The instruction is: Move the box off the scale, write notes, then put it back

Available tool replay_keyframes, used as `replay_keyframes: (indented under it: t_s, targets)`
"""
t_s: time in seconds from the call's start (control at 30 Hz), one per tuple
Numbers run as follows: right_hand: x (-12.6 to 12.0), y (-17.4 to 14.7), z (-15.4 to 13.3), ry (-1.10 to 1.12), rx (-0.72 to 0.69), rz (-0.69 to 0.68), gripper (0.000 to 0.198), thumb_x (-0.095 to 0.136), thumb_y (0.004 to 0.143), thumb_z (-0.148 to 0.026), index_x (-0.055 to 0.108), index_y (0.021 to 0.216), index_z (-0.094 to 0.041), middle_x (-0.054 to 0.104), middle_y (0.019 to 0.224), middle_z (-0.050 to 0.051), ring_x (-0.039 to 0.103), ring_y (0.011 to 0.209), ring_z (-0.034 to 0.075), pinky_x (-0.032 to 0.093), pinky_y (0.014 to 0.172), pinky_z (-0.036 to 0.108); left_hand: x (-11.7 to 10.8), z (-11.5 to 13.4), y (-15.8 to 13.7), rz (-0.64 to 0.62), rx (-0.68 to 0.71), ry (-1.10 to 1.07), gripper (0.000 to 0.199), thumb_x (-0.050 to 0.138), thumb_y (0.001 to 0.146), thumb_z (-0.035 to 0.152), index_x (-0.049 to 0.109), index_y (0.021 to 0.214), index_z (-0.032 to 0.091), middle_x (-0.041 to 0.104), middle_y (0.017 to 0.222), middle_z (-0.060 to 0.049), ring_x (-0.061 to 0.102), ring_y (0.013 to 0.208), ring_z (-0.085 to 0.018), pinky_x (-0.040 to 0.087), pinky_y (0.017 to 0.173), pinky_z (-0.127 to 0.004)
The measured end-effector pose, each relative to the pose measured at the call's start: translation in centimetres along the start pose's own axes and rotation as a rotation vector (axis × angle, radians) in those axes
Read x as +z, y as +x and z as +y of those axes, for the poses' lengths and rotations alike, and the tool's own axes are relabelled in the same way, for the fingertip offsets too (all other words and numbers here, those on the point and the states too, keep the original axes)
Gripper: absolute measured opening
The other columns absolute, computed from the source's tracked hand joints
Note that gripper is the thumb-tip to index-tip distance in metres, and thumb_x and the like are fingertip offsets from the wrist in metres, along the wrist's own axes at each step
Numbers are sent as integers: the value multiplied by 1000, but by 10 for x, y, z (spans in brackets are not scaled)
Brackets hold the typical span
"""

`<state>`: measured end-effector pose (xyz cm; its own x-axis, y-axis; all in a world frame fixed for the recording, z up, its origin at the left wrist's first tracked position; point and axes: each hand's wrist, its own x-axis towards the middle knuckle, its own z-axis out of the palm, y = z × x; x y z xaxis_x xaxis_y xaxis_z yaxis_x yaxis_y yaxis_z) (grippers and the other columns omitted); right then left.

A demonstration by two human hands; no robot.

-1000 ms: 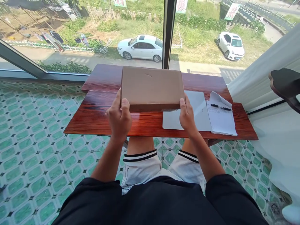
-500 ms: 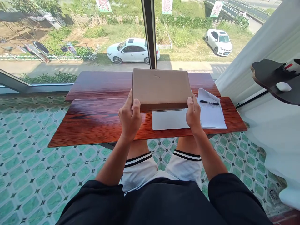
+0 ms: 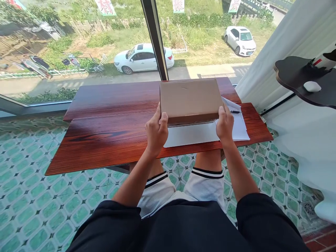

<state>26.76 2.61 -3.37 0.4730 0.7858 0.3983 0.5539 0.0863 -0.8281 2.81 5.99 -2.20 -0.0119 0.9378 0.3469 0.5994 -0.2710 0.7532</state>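
A brown cardboard box [image 3: 191, 98] is held up above the table, its broad top face towards me. My left hand [image 3: 156, 133] grips its left side near the front corner, thumb on the front edge. On the opposite side my right hand [image 3: 225, 124] grips the right front corner, thumb also in front. The fingers behind and under the box are hidden. Below it lies a flat white sheet-like thing [image 3: 191, 134], partly covered by the box. Sheets of paper [image 3: 238, 127] lie to the right of my right hand, with a dark pen [image 3: 235, 112] on them.
The reddish-brown wooden table [image 3: 105, 140] has two long boards and stands by a large window. To the right, a dark wavy-edged shelf [image 3: 296, 77] carries a white mouse-like object [image 3: 312, 86] and a cup-like container [image 3: 324, 62]. A white curtain [image 3: 288, 133] hangs beside the table.
Both hands have moved to the right in view with the box between them. The box now covers more of the papers and pen. The camera view has turned and tilted slightly.
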Motion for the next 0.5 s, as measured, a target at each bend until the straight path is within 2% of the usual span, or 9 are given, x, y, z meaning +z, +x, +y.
replay_keyframes:
  t_s: [0.13, 0.33, 0.5]
  targets:
    - [-3, 1, 7, -27, 18, 6, 58, 28, 100, -52, 66, 133, -23, 67, 133, 8, 60, 125, 27, 45, 111, 44, 7, 0, -1, -12, 6, -14, 62, 33, 100, 47, 55, 147, 13, 75, 102, -10, 56, 75, -15, 43, 77, -28]
    - [0, -1, 15, -28, 66, 9, 58, 30, 98, -52, 66, 132, -23, 67, 133, 9, 59, 126, 28, 44, 113, 45, 12, -3, -1, -40, -10, 14, 62, 33, 100, 46, 54, 148, 14, 73, 89, -7, 51, 70, -15, 40, 73, -28]
    - [3, -2, 19, -47, 81, 4, 57, 29, 98, -51, 67, 129, -22, 69, 128, 10, 62, 120, 28, 44, 109, 45, 15, -7, -3, -45, -31, -5, 61, 33, 100, 46, 54, 148, 15, 74, 99, -9, 52, 71, -15, 41, 73, -27]
